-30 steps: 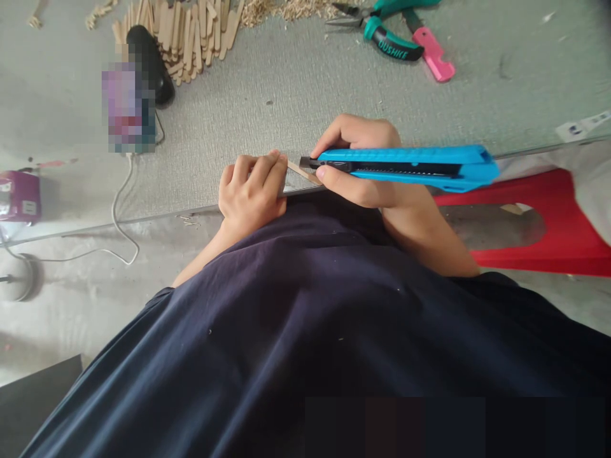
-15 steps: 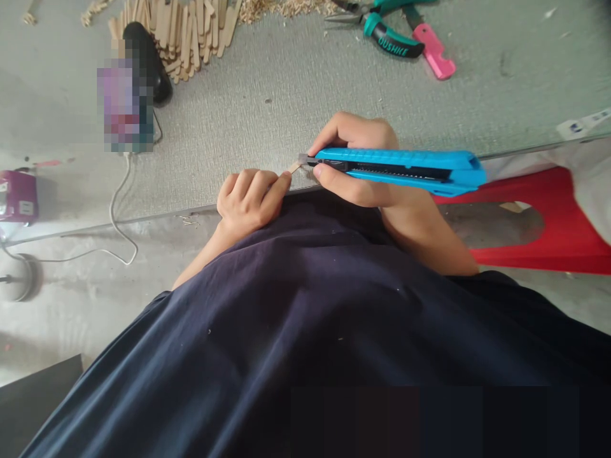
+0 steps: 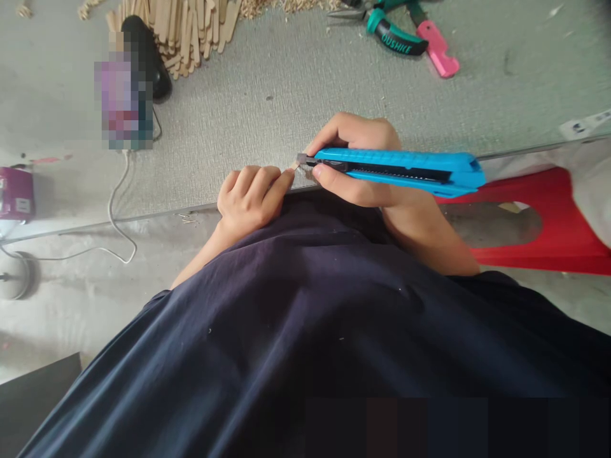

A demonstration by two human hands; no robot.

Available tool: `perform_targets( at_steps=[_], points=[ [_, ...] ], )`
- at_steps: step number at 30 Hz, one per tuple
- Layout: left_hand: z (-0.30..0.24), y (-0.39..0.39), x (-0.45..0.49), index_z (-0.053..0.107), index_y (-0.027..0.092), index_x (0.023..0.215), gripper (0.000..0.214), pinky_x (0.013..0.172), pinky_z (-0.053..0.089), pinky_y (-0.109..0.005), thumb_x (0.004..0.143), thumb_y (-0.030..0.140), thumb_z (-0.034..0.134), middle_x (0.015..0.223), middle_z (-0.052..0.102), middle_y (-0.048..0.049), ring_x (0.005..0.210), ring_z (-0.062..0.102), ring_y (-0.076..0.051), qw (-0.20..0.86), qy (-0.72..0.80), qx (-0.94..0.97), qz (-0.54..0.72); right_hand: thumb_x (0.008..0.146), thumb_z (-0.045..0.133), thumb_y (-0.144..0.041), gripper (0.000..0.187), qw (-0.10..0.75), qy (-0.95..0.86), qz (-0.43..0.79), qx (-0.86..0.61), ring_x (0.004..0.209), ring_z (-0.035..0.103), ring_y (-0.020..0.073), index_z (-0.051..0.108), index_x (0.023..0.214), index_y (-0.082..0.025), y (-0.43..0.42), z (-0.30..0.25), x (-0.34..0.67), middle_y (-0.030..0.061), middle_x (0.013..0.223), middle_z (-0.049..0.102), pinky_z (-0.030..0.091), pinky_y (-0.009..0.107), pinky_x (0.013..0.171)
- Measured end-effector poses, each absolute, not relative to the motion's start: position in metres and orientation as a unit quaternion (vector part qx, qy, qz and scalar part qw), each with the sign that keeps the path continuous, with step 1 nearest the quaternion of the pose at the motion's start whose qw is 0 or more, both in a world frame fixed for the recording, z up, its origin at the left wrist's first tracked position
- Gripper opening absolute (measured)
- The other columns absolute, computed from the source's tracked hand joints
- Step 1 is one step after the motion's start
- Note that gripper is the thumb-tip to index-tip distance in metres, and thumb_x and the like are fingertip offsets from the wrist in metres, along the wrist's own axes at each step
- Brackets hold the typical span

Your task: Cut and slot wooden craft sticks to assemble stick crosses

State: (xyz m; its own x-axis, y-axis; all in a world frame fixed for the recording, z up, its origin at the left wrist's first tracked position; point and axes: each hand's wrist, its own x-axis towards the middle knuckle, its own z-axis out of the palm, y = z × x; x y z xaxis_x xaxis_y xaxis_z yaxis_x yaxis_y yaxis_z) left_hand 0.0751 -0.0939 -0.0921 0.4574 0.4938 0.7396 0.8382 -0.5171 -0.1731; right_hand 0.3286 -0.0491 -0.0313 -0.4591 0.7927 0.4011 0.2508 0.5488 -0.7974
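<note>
Firstly, left hand (image 3: 252, 194): fingers pinching a wooden stick (image 3: 295, 165), little exposed, by the near edge of the surface (image 3: 214, 140). Right hand (image 3: 370, 131): fingers wrapped around a blue cutter (image 3: 401, 156), blade (image 3: 301, 158) at the stick's tip. Risk: overpressing could skid it left into fingertips.

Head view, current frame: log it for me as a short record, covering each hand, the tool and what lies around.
Left hand: holds a wooden stick, only a short end showing
Right hand: grips a blue cutter
Blade: out, at the stick's end; exact contact too small to tell
Work spot: near edge of the table, before the dark shirt
Far side, left: pile of sticks
Far side, middle: shavings
Right of shavings: pliers, pink handle
</note>
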Motion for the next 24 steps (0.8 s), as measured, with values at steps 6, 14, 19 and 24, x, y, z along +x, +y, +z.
perform_targets(
  at_steps=[6,14,19,24],
  points=[
    [-0.093,-0.094,0.076,0.083,0.035,0.128,0.033,0.077,0.031,-0.043,0.115,0.02,0.056,0.094,0.081,-0.0042,0.083,0.067,-0.021,0.265,-0.415,-0.808,-0.324,0.094,0.078,-0.034,0.008,0.407,-0.795,0.318,-0.319,0.069,0.066,0.0201,0.075,0.101,-0.032,-0.048,-0.033,0.328,-0.0021,0.087,0.079,0.054,0.041,0.07],
    [-0.108,-0.094,0.071,0.08,0.043,0.143,0.036,0.084,0.037,-0.044,0.118,0.033,0.056,0.105,0.081,-0.0074,0.091,0.067,-0.025,0.165,-0.473,-0.814,-0.293,0.091,0.071,-0.03,0.003,0.417,-0.807,0.279,-0.312,0.062,0.06,0.0182,0.07,0.094,-0.029,-0.049,-0.033,0.319,-0.0034,0.073,0.069,0.051,0.039,0.066],
    [-0.101,-0.093,0.075,0.08,0.041,0.137,0.037,0.08,0.036,-0.044,0.115,0.026,0.055,0.1,0.082,-0.006,0.084,0.065,-0.023,0.23,-0.451,-0.809,-0.299,0.092,0.071,-0.028,0.006,0.417,-0.806,0.293,-0.301,0.058,0.053,0.0175,0.065,0.091,-0.029,-0.051,-0.029,0.314,-0.005,0.069,0.061,0.048,0.039,0.065],
    [-0.094,-0.092,0.078,0.082,0.037,0.128,0.034,0.077,0.033,-0.042,0.113,0.021,0.056,0.094,0.08,-0.0049,0.081,0.061,-0.022,0.255,-0.429,-0.802,-0.327,0.091,0.074,-0.031,0.011,0.414,-0.79,0.318,-0.321,0.062,0.053,0.0184,0.063,0.093,-0.03,-0.051,-0.033,0.315,-0.0048,0.071,0.062,0.049,0.04,0.067]
  ],
)
